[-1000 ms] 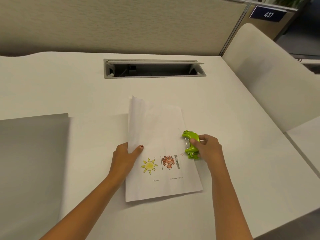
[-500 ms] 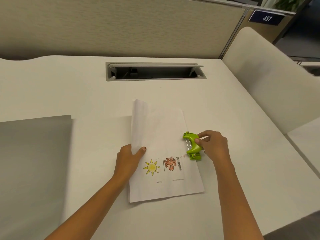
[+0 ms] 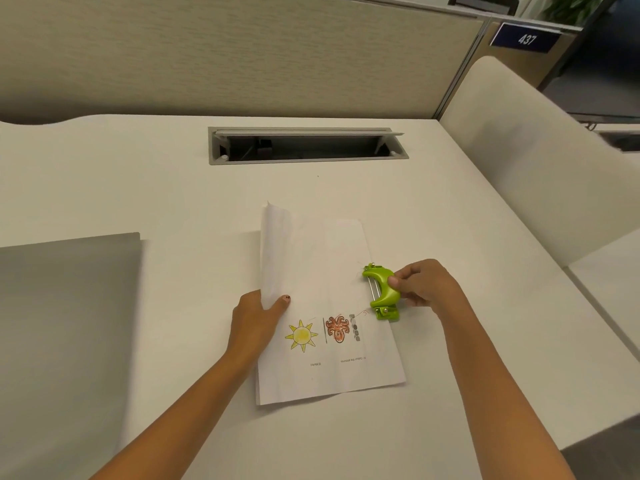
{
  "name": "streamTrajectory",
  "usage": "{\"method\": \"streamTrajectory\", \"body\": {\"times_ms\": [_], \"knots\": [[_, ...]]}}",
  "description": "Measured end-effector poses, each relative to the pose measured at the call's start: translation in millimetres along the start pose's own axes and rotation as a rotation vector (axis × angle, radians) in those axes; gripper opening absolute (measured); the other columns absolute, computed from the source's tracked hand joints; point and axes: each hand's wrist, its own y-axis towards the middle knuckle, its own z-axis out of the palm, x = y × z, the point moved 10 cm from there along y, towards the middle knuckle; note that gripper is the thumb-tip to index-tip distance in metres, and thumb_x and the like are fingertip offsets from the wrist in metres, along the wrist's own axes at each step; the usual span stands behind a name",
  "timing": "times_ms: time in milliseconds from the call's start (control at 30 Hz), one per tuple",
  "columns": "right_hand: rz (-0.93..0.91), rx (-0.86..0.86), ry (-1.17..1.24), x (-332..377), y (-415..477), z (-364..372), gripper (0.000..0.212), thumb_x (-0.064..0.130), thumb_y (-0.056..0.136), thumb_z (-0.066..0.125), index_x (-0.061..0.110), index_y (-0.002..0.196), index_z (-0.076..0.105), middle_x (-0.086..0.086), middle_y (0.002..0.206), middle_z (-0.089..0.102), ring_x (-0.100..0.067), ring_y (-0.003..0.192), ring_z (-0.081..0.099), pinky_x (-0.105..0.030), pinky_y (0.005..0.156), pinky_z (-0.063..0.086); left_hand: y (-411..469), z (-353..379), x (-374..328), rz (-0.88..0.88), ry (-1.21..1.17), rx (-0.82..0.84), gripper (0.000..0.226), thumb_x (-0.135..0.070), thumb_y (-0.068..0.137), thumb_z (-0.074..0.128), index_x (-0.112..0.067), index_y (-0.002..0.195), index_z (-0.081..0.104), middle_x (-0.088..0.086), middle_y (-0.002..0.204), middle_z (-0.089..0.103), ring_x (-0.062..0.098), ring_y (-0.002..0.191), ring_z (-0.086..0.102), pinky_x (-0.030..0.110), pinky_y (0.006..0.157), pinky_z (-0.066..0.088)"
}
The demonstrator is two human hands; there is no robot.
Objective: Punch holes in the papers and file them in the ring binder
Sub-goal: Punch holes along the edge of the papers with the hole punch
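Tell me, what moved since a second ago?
Only the right hand shifted, its fingers sliding back a little on the green hole punch it grips. The punch stays on the paper's right edge, the left hand still holding the raised left edge.

The right grip (image 3: 424, 284) is drawing back to the right off the green hole punch (image 3: 381, 292), away from the paper (image 3: 325, 271). A second ago it was lying over the punch's right side. Now it is pinching only the arched handle, with the thumb (image 3: 393, 281) tip against it, so more of the green body is showing. The bench (image 3: 173, 188) and everything on it are drifting slightly lower in the view.
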Motion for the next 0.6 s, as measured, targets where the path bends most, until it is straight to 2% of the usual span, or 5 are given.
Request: {"method": "streamTrajectory", "body": {"times_ms": [133,233,367,467,600], "knots": [[0.066,-0.054,-0.021,-7,8,-3,0.015,0.016,0.071,0.083,0.010,0.068,0.069,-0.017,0.082,0.071,-0.028,0.076,0.067,-0.043,0.085,0.057,0,0,2,-0.007,-0.006,0.002,0.021,-0.031,0.089,0.062,-0.011,0.093,0.067,0.006,0.090,0.072,0.027,0.084,0.068,0.041,0.075,0.057],[0.122,-0.017,0.033,-14,9,-1,0.015,0.013,0.070,0.084,0.006,0.074,0.071,-0.019,0.083,0.068,-0.027,0.076,0.063,-0.045,0.090,0.055,1,1,3,-0.013,-0.006,0.004,0.023,-0.032,0.089,0.063,-0.011,0.096,0.067,0.006,0.091,0.072,0.028,0.084,0.069,0.042,0.076,0.057],[0.198,-0.003,0.053,-21,16,4,0.029,0.013,0.071,0.083,-0.002,0.092,0.073,-0.015,0.080,0.065,-0.025,0.074,0.060,-0.042,0.092,0.054,2,1,3,-0.014,-0.001,0.002,0.021,-0.032,0.088,0.063,-0.012,0.094,0.067,0.006,0.089,0.072,0.028,0.083,0.069,0.045,0.077,0.057],[0.202,-0.025,-0.053,-26,27,4,0.043,0.021,0.061,0.086,-0.002,0.094,0.071,-0.012,0.069,0.066,-0.026,0.072,0.066,-0.040,0.087,0.056,1,1,2,-0.012,0.001,-0.002,0.020,-0.031,0.088,0.063,-0.011,0.092,0.067,0.007,0.088,0.072,0.029,0.083,0.068,0.044,0.077,0.057],[0.176,-0.054,-0.181,-21,35,1,0.039,0.026,0.065,0.082,0.004,0.091,0.063,-0.008,0.061,0.059,-0.025,0.067,0.058,-0.032,0.074,0.051,0,2,1,-0.013,-0.010,0.005,0.020,-0.032,0.088,0.063,-0.012,0.092,0.067,0.007,0.089,0.072,0.029,0.082,0.069,0.045,0.077,0.057]]}}
